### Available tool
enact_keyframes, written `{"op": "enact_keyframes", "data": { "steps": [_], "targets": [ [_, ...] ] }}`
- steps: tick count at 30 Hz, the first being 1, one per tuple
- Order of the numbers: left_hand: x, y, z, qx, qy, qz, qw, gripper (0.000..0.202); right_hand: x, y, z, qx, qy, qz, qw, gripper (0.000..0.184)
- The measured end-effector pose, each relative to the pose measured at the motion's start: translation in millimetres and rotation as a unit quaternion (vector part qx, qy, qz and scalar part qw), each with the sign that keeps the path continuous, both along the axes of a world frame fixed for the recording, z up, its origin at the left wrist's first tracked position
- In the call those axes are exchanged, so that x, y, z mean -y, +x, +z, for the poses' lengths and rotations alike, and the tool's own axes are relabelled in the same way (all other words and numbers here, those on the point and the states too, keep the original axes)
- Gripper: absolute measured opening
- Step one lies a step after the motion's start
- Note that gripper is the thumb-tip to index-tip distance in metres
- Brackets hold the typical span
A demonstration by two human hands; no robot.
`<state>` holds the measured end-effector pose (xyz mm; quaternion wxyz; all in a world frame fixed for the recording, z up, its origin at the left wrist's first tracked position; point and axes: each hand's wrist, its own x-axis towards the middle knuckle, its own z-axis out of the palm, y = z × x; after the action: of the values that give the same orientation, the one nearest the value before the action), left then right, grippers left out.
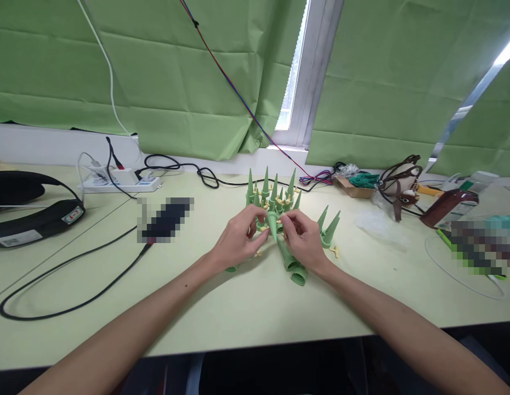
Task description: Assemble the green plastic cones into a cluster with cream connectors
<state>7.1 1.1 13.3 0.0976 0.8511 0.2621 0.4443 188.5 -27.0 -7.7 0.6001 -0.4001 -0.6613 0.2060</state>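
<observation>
A green plastic watering spike (pixel 272 224) is between my hands with its tip pointing down. My left hand (pixel 242 233) is closed on it from the left, thumb and fingers bent around its upper part. From the right, my right hand (pixel 302 235) pinches a small yellow valve (pixel 278 221) at the spike's side; the fingertips partly hide it. Behind the hands stand several green spikes (pixel 266 184), tips up, many with yellow valves. Loose green spikes lie under my right hand, with an open end (pixel 298 276) facing me. Two more spikes (pixel 329 229) stand to the right.
A loose yellow valve (pixel 335 251) lies on the pale table (pixel 222 318). At left are a blurred phone (pixel 166 219) with a black cable, a power strip (pixel 119 184) and a black headset-like object (pixel 37 219). On the right are crumpled plastic (pixel 380 226) and a red-brown bottle (pixel 448 209).
</observation>
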Motion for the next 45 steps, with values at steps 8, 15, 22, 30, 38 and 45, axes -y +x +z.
{"op": "enact_keyframes", "data": {
  "steps": [8, 15, 22, 30, 38, 45],
  "targets": [
    [0, 1, 8.2, 0.025, -0.171, -0.005, 0.985, 0.041, 1, 0, 0.5, -0.030, 0.002, 0.009, 1.000, 0.021],
    [0, 1, 10.7, 0.035, -0.242, -0.016, 0.970, 0.045, 4, -1, 3.5, -0.004, 0.009, 0.025, 1.000, 0.022],
    [-1, 0, 8.9, 0.045, -0.213, -0.020, 0.976, 0.033, 3, 0, 4.3, 0.003, 0.011, 0.041, 0.999, 0.019],
    [-1, 0, 4.8, 0.052, -0.140, -0.032, 0.988, 0.026, 2, 0, 3.3, 0.003, 0.002, 0.047, 0.999, 0.023],
    [-2, -1, 2.5, 0.030, -0.024, -0.045, 0.998, 0.015, 2, 0, 4.1, 0.011, -0.011, 0.044, 0.999, 0.027],
    [-3, -1, -2.6, 0.001, 0.102, -0.041, 0.994, 0.020, 4, 0, 5.9, 0.030, -0.010, 0.039, 0.999, 0.030]
  ]
}}
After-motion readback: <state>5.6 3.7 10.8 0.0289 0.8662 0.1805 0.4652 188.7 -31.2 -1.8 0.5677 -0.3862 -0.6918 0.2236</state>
